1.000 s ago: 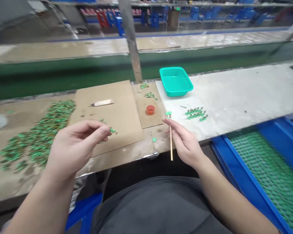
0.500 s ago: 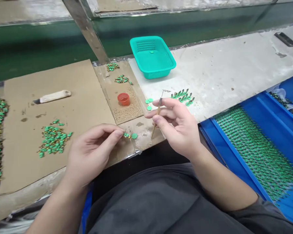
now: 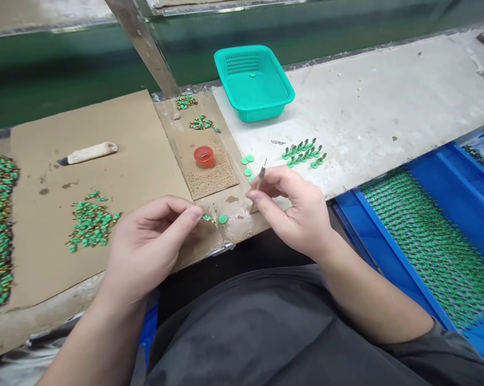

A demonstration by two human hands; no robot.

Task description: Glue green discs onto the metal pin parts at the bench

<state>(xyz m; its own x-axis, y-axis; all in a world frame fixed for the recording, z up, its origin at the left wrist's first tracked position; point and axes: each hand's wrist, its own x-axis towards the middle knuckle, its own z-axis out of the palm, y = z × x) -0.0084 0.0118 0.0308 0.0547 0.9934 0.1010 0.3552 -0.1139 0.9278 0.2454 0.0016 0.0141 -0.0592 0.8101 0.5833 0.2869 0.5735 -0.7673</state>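
My left hand [image 3: 151, 241] pinches a tiny green-and-yellow figure piece [image 3: 207, 217] between thumb and forefinger; the fingertips hide part of it. Just right of that piece, a round green disc [image 3: 223, 219] lies flat near the table edge. In my right hand [image 3: 296, 212] is a thin wooden-handled needle tool [image 3: 261, 176], held upright with its fine point up. Beyond the right fingertips lie several loose green discs [image 3: 247, 172]. Several small dark figures on green disc bases [image 3: 305, 154] stand in rows to their right.
A red cup [image 3: 204, 156] sits on speckled cardboard. Behind it is a turquoise basket [image 3: 262, 110]. Piles of green-and-yellow pieces [image 3: 91, 222] and a white-handled knife [image 3: 91, 154] lie on the left cardboard [image 3: 145, 166]. Blue trays [image 3: 407, 257] with rows of green pieces are at right.
The fingers of my right hand have curled in closer around the needle tool, which has dropped slightly. My left hand keeps its pinch. The view has shifted a little.
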